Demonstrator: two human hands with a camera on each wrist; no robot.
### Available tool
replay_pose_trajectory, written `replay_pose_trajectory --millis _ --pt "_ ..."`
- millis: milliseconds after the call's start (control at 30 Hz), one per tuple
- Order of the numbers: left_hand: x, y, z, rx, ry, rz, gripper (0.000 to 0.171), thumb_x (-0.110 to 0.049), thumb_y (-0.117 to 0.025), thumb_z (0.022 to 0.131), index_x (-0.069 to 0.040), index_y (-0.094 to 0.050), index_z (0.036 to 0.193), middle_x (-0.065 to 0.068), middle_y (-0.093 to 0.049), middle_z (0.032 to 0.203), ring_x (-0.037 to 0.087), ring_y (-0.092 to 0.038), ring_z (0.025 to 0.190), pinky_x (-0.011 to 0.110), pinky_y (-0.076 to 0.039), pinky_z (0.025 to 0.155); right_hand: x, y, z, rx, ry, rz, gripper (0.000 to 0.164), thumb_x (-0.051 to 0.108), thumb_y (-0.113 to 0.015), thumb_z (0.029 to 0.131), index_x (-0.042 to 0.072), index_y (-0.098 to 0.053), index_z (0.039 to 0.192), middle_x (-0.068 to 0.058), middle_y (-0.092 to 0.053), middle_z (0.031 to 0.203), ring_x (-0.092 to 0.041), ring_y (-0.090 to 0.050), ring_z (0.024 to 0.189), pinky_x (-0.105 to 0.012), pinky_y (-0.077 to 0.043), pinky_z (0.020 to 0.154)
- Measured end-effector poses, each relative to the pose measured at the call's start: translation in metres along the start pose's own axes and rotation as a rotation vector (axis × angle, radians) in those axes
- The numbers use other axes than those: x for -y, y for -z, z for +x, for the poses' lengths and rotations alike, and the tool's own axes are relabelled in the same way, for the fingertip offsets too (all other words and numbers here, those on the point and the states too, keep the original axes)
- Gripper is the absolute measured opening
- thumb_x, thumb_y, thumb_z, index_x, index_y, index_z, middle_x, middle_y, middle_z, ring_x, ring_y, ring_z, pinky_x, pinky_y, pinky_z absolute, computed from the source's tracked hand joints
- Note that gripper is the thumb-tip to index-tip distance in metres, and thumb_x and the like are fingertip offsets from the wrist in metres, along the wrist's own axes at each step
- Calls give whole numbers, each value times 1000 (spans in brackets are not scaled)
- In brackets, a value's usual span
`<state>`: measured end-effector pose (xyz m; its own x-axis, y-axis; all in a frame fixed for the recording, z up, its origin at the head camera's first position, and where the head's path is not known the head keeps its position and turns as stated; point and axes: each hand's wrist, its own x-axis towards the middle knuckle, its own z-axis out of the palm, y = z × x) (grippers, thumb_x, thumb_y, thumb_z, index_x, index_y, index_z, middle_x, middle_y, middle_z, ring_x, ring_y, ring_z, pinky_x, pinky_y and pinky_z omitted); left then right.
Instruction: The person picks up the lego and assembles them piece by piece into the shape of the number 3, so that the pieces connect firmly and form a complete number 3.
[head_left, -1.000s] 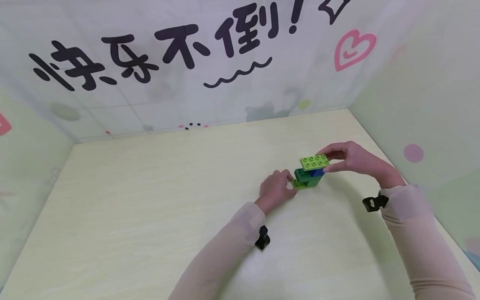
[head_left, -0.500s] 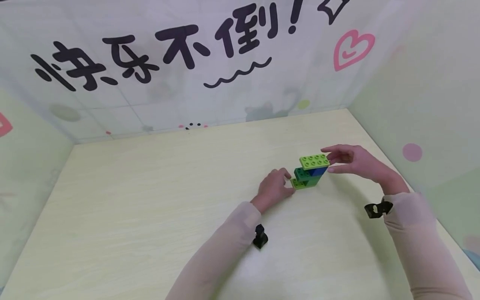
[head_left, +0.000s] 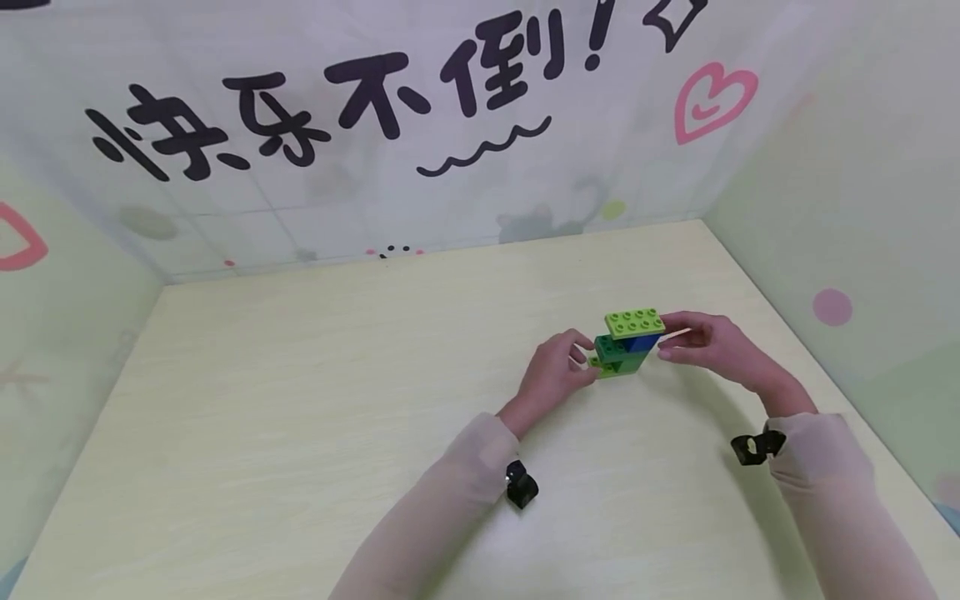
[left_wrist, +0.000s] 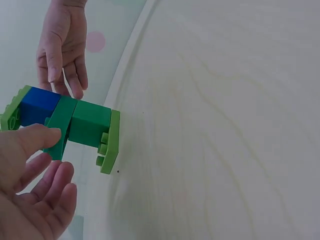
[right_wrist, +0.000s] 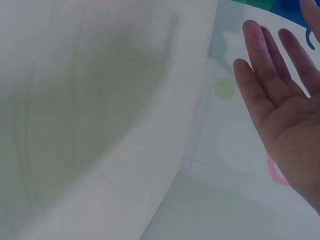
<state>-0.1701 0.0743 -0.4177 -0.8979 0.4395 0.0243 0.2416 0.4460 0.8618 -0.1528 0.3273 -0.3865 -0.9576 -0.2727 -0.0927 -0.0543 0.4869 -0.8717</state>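
Note:
A small tower of toy building bricks stands on the table towards the right. It rises from a light green base plate [left_wrist: 113, 142] through a green brick [left_wrist: 90, 124], a dark green plate [head_left: 611, 348] jutting left and a blue brick [head_left: 642, 342] to a studded light green top plate [head_left: 634, 322]. My left hand [head_left: 553, 367] is at its left side with loosely bent fingers; in the left wrist view the thumb overlaps the dark green plate, fingers spread away below. On the other side, my right hand [head_left: 716, 346] has relaxed fingertips close by the blue brick, holding nothing.
The pale wooden table [head_left: 315, 400] extends far to the left. A printed fabric wall [head_left: 360, 183] closes the back, and a pale green wall [head_left: 862, 208] rises close beyond my right hand. Each sleeve carries a black clip-like piece [head_left: 522, 485] near the cuff.
My right hand has let go of the tower's upper part and lowered beside it. My left fingers have shifted slightly up from the base plate. The tower stays standing; the head view has moved slightly.

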Motion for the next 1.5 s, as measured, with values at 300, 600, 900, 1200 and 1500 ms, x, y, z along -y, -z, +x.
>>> replay_pose_trajectory --millis 300,600,900,1200,1500 --pt "-6 -11 -1 -115 -108 -105 30 -7 -70 80 -5 -56 106 8 -56 96 15 -61 79 16 -47 67 -6 -15 -1 -31 32 51 48 10 -66 84 -9 -46 123 -26 -54 114 -7 -61 92 -24 -49 75" --pt "-8 -18 0 -148 -138 -97 30 -2 -69 79 -3 -57 107 10 -52 99 16 -63 80 13 -46 67 -4 -22 -1 -50 23 70 45 10 -65 85 -11 -47 121 -28 -57 109 -5 -62 89 -22 -49 75" --pt "-8 -19 2 -152 -153 -102 26 1 -67 80 -2 -58 104 11 -50 97 14 -63 78 12 -46 66 -1 -24 2 -127 -30 42 42 7 -66 84 -15 -48 116 -22 -62 98 -1 -60 80 -20 -49 70" --pt "-7 -18 3 -152 -166 -99 20 1 -67 81 -1 -59 99 10 -49 93 13 -62 80 12 -45 69 0 -24 4 -151 -43 30 41 7 -67 83 -14 -50 113 -17 -63 94 -1 -60 77 -20 -49 68" --pt "-8 -17 6 -147 -143 -118 21 0 -65 82 -1 -59 103 10 -49 95 14 -62 83 12 -45 68 0 -22 11 -147 -46 -9 38 12 -67 84 -13 -54 109 -18 -64 94 -2 -61 78 -24 -50 70"
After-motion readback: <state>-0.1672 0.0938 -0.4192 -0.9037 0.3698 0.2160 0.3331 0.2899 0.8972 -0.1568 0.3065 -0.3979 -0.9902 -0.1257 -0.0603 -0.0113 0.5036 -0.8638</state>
